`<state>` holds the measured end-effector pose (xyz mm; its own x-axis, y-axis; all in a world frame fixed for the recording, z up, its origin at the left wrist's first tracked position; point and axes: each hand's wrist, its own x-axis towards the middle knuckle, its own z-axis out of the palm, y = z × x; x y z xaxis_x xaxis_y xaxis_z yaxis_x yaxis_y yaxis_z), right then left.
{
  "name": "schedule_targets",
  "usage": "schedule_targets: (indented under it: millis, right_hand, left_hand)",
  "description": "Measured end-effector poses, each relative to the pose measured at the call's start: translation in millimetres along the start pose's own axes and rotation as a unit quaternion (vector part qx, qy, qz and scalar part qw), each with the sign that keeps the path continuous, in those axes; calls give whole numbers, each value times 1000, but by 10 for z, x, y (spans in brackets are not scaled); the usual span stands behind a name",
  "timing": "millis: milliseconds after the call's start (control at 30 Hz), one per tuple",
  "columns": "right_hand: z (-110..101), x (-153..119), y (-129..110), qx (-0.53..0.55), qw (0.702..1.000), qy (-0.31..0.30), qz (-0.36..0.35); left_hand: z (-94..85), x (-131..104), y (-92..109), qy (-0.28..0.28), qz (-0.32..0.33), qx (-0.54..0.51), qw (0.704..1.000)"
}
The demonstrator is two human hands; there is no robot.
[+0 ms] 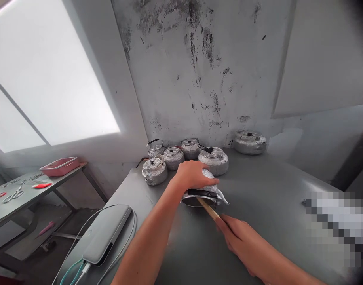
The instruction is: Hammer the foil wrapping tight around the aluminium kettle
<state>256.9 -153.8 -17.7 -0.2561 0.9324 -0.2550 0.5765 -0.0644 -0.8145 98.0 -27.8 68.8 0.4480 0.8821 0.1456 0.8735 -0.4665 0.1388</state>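
A silvery kettle lies tipped on the grey table, its open mouth facing me and its spout pointing right. My left hand is wrapped over its upper side. In my right hand is a wooden stick, whose far end goes into the kettle's mouth and is hidden there. A black-gripped handle crosses above the opening. Just behind stands another kettle with a lid, close to my left fingers.
Several lidded kettles stand at the back left, one more at the back right by the wall. A grey power bank with cables lies front left. A side table holds a pink basket and scissors.
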Motion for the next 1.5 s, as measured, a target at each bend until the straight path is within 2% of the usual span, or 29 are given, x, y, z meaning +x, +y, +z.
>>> schedule_targets:
  millis: [133,300,600,967,1100,1267,1500]
  right_hand:
    - [9,2,11,-20,1000,2,5]
    - [36,66,111,-41,995,51,-73]
    - [-7,63,143,-51,990,80,-101]
    - [4,35,107,-92,986,94,-104]
    - [-17,33,96,-82,989,72,-102]
    - [-17,31,93,-56,989,78,-110]
    - [-15,29,96,-94,987,71,-110]
  left_hand:
    - [-1,-4,-1,2,0,1,1000]
    - [2,2,-10,2,1,0,1000]
    - [-3,-2,1,0,0,1,1000]
    - [-24,-10,12,-7,-3,-2,1000]
    - [-29,-12,18,-6,-2,0,1000]
    - [-3,2,8,-1,1,0,1000]
    - [1,3,1,6,5,1,1000]
